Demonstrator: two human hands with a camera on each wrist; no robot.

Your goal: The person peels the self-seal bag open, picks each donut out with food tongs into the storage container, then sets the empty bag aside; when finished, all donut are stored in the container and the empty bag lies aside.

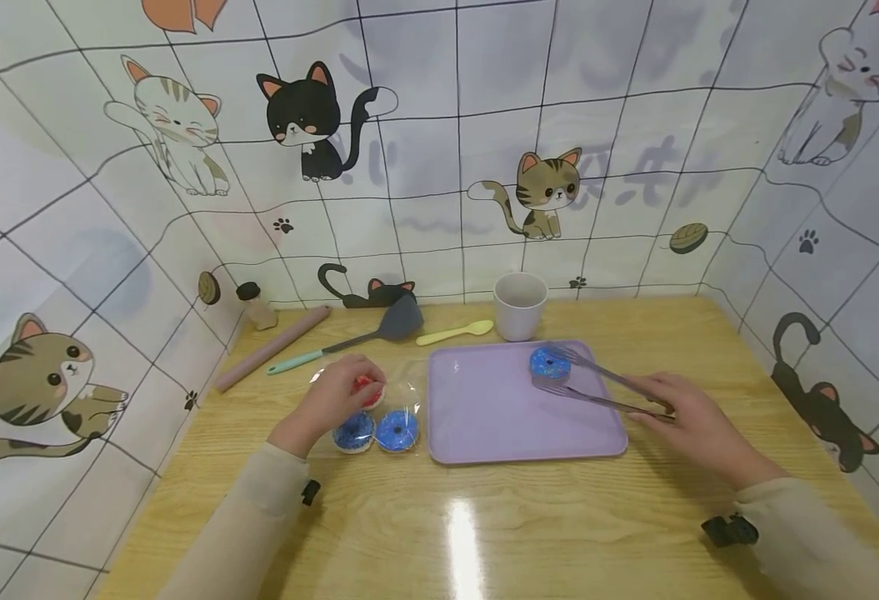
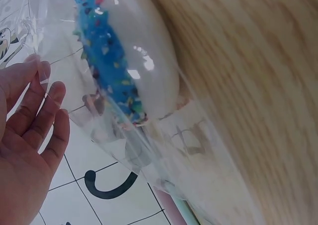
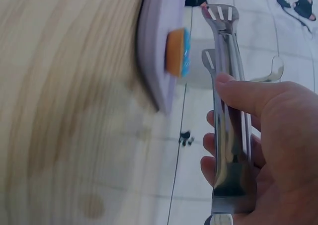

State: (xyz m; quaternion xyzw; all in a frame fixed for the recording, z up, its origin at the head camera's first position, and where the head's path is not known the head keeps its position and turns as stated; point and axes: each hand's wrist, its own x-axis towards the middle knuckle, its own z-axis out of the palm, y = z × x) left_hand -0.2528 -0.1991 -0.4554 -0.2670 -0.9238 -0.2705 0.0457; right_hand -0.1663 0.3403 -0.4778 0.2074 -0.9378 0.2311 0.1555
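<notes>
Currently I count three blue-sprinkled doughnuts: one [image 1: 550,363] on the purple tray [image 1: 484,417], toward its far right corner, and two [image 1: 376,432] in a clear plastic bag [image 1: 406,398] just left of the tray. One red item [image 1: 367,387] sits under my left hand [image 1: 340,393]. One pair of metal tongs [image 1: 596,385], gripped by my right hand [image 1: 690,412], runs its long axis right-to-left, tips spread either side of the tray doughnut. My left hand lies relaxed, fingers straight, on the bag. One white cup [image 1: 519,305] stands behind the tray.
</notes>
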